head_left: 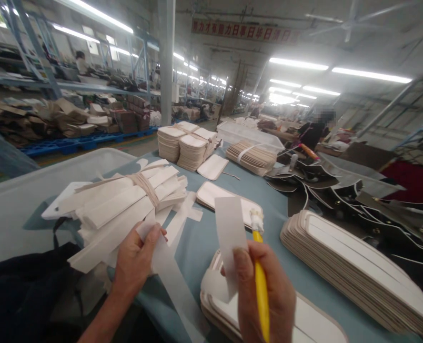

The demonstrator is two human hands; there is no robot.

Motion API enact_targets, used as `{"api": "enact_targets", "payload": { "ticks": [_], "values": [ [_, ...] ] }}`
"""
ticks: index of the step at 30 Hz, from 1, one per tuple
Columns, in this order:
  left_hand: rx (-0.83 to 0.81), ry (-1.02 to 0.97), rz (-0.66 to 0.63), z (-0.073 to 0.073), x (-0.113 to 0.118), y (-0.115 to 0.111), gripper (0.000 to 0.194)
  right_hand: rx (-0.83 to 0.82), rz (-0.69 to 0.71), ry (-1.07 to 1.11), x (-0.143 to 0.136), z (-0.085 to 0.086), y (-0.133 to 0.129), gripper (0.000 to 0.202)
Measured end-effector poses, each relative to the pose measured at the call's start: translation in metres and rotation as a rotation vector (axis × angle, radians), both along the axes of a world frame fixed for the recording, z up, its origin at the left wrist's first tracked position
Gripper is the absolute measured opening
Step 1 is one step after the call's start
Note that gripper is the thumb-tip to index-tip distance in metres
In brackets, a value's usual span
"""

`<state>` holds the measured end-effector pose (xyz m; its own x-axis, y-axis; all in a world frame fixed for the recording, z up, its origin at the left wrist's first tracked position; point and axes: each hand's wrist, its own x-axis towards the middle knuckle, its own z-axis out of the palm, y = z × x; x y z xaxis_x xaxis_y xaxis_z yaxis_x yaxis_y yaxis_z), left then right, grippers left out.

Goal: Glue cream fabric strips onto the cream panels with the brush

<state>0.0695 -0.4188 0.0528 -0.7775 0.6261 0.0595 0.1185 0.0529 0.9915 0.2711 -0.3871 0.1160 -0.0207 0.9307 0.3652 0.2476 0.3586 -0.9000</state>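
Observation:
My left hand (137,257) pinches a long pale strip (177,281) between thumb and fingers; the strip hangs down to the right over the table edge. In my right hand (265,290) are a yellow-handled brush (260,286), its white-caked bristles pointing up, and the end of a pale strip (229,219) held under the thumb. Whether both hands hold the same strip I cannot tell. Beneath my right hand lies a stack of white-topped, rounded panels (318,319), partly hidden. A bundle of pale strips (118,200), tied round the middle, lies beyond my left hand.
On the blue-green tabletop (265,188) stand tied panel stacks (188,143), another banded stack (250,157) and a long stack (350,267) at right. Dark, white-edged pieces (336,195) pile up beyond it. A white bin (90,166) borders the left. A co-worker (313,133) is farther back.

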Motion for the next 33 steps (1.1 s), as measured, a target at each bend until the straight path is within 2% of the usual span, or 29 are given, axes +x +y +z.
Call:
{"api": "enact_targets", "payload": {
  "ticks": [2,5,8,11,13,14,17,19,20,22,24,26,29,33],
  "values": [
    [0.004,0.023,-0.040,0.000,-0.009,0.009,0.062,0.027,-0.031,-0.054,0.024,0.013,0.002,0.045],
    [-0.007,0.086,-0.082,-0.004,-0.018,0.024,0.063,0.057,-0.008,-0.184,0.062,0.022,0.009,0.046],
    [-0.065,0.231,-0.093,-0.004,-0.028,0.043,0.060,0.123,0.085,-0.350,0.097,0.023,0.019,0.042],
    [-0.123,0.451,-0.061,0.010,-0.039,0.057,0.069,0.168,0.199,-0.456,0.121,0.016,0.027,0.034],
    [-0.135,0.569,-0.041,0.023,-0.041,0.058,0.082,0.139,0.240,-0.474,0.129,0.010,0.027,0.032],
    [-0.138,0.613,-0.029,0.028,-0.039,0.056,0.082,0.120,0.260,-0.479,0.130,0.006,0.026,0.033],
    [-0.145,0.663,0.017,0.033,-0.020,0.036,0.065,0.077,0.267,-0.460,0.128,-0.002,0.021,0.037],
    [-0.132,0.515,-0.032,0.026,0.003,0.018,0.061,0.051,0.251,-0.444,0.124,-0.006,0.018,0.040],
    [-0.120,0.351,-0.117,0.020,0.017,0.010,0.065,0.043,0.243,-0.444,0.121,-0.009,0.016,0.041],
    [-0.130,-0.044,-0.408,0.008,0.046,-0.003,0.077,0.040,0.248,-0.462,0.116,-0.014,0.013,0.041],
    [-0.119,-0.317,-0.541,0.000,0.074,-0.010,0.083,0.047,0.258,-0.468,0.111,-0.020,0.009,0.042],
    [-0.088,-0.474,-0.561,-0.002,0.096,-0.014,0.076,0.063,0.272,-0.455,0.108,-0.025,0.006,0.043],
    [-0.074,-0.586,-0.578,0.002,0.116,-0.017,0.052,0.067,0.331,-0.467,0.108,-0.032,0.004,0.039],
    [-0.071,-0.627,-0.551,0.003,0.132,-0.023,0.053,0.046,0.358,-0.517,0.111,-0.037,0.006,0.027]
  ]
}}
